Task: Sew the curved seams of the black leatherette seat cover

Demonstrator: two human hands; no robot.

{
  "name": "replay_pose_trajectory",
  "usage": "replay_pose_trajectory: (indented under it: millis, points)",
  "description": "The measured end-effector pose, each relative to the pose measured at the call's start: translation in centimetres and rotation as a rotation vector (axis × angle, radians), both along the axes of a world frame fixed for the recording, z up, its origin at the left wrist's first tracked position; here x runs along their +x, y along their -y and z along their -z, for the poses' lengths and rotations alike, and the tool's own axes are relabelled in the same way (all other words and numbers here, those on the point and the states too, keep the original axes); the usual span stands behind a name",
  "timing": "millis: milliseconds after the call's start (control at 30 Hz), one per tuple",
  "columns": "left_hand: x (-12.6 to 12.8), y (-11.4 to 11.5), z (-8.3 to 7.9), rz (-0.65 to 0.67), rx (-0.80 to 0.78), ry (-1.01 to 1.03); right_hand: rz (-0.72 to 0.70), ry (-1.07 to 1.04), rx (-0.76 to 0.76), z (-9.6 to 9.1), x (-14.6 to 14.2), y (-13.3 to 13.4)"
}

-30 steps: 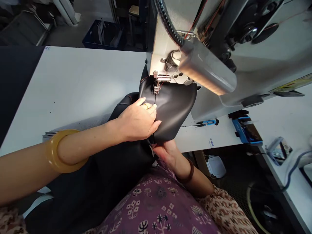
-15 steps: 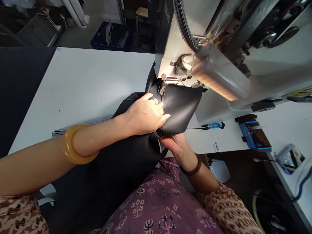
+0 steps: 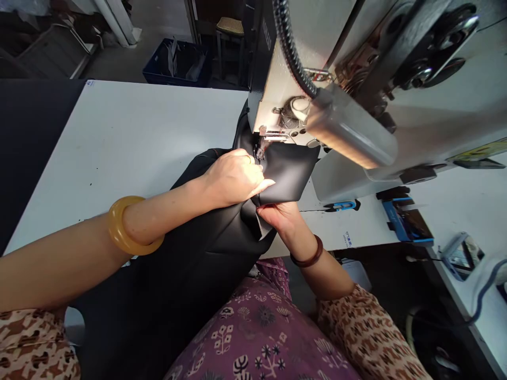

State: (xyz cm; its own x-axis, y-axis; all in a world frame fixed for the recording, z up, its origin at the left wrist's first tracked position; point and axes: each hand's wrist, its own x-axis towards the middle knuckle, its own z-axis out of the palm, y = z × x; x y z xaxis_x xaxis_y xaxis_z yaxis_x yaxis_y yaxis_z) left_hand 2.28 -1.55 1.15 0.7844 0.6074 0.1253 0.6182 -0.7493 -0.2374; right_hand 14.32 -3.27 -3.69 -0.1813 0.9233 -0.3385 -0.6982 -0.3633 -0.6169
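Note:
A black leather-like piece (image 3: pixel 291 171) lies under the presser foot (image 3: pixel 261 150) of a white sewing machine (image 3: pixel 348 95). My left hand (image 3: pixel 235 177) rests on top of the black piece just in front of the foot, fingers together and pressed down on it. My right hand (image 3: pixel 283 219) grips the near edge of the same piece from below, fingers curled around it. More of the black material (image 3: pixel 178 279) drapes down over my lap.
The white table (image 3: pixel 127 137) stretches to the left. Blue-handled snips (image 3: pixel 343 205) and a blue-edged case (image 3: pixel 407 224) lie right of the machine. A blue crate (image 3: pixel 178 60) sits on the floor behind the table. A cable (image 3: pixel 487 287) hangs at the right.
Both hands have moved forward with the black piece toward the presser foot; less of the piece shows in front of the needle. My left fingertips now sit right at the foot.

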Motion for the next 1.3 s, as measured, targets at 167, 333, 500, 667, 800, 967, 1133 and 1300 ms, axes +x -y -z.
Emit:
replay_pose_trajectory:
  millis: [167, 333, 500, 667, 800, 967, 1133, 1300]
  points:
    - [0.1, -0.5, -0.5, -0.029, -0.041, -0.052, 0.000, -0.022, -0.111, 0.1, 0.1, -0.7]
    - [-0.3, 0.9, -0.2, -0.016, -0.070, -0.010, -0.028, -0.074, -0.135, 0.0, -0.2, 1.3]
    - [-1.1, 2.6, 0.4, 0.026, -0.100, 0.038, 0.064, -0.129, -0.227, -0.7, -0.5, 3.3]
    - [-0.9, 2.3, 0.2, -0.002, -0.116, 0.052, 0.035, -0.151, -0.229, -0.1, 0.3, 2.7]
    - [-0.4, 1.4, -0.1, -0.034, -0.096, 0.032, -0.044, -0.107, -0.101, 0.3, 0.9, 1.2]
    - [-0.5, 1.3, 0.0, -0.047, -0.109, 0.013, -0.044, -0.090, -0.059, 0.1, 1.1, 0.5]
    - [-1.0, 1.7, 0.2, -0.013, -0.087, 0.021, -0.013, -0.080, -0.096, 0.7, 1.5, 0.8]
    - [-0.9, 0.7, 0.0, -0.034, -0.033, -0.027, -0.029, -0.092, -0.112, 0.7, 1.5, -0.6]
